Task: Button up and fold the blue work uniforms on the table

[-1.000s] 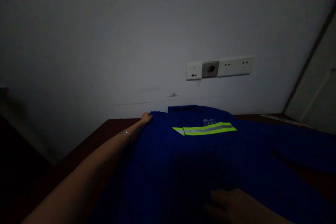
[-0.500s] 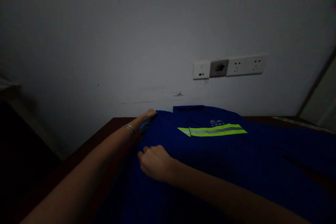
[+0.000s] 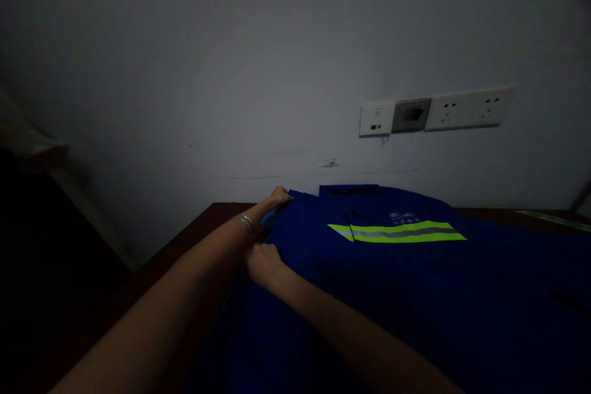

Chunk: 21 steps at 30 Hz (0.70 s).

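A dark blue work jacket [image 3: 392, 283] lies spread on a dark red table, its collar toward the wall. A yellow-green and silver reflective stripe [image 3: 406, 232] crosses its chest, below small white print. My left hand [image 3: 280, 195], with a silver bracelet at the wrist, pinches the jacket at the shoulder near the wall. Nearer to me, my right hand [image 3: 262, 260] is closed on the jacket's left-side edge. Beneath my left wrist a bit of lighter blue cloth [image 3: 269, 220] shows. The jacket's lower part is lost in shadow.
Behind the table [image 3: 210, 228] rises a pale wall [image 3: 207, 61] with a row of sockets and switches [image 3: 436, 112]. A flat strip [image 3: 551, 219] lies along the table's back edge at right. Far left stands a dark piece of furniture [image 3: 50, 215] with something pale on top.
The view has shifted, so the wall and jacket appear further right. My right hand has moved up and closer to my left hand along the jacket's edge. My left hand keeps its hold.
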{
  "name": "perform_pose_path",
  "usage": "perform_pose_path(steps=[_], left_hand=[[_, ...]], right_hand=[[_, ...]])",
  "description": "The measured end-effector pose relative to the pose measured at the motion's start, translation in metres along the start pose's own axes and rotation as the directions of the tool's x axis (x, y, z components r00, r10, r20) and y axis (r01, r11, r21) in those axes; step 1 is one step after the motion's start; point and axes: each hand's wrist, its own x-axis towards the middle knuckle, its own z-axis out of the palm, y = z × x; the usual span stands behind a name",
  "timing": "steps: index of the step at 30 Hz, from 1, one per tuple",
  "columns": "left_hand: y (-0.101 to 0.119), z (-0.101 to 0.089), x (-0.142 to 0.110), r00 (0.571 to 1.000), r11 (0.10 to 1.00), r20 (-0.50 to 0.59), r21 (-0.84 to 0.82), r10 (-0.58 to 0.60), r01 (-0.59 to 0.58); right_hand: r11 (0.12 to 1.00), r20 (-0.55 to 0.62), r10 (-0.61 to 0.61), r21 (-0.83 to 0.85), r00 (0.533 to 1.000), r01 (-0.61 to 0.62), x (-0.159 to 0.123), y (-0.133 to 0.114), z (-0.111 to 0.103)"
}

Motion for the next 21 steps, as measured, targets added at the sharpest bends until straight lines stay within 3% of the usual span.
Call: perform_pose_path(steps=[8,13,21], left_hand=[[0.000,0.011,0.010,0.992,0.983,-0.118,0.186,0.033,-0.010],[-0.001,0.028,0.004,0.982,0.944,-0.140,0.319,0.129,-0.079],[-0.007,0.039,-0.003,0.982,0.895,-0.070,0.427,0.177,-0.131]], right_hand=[[0.995,-0.137,-0.066,-0.084,0.988,0.055,-0.014,-0.004,-0.003],[0.998,-0.153,-0.058,0.006,0.987,0.059,-0.016,0.001,-0.003],[0.977,-0.246,0.048,0.214,0.968,0.006,-0.039,0.002,0.025]])
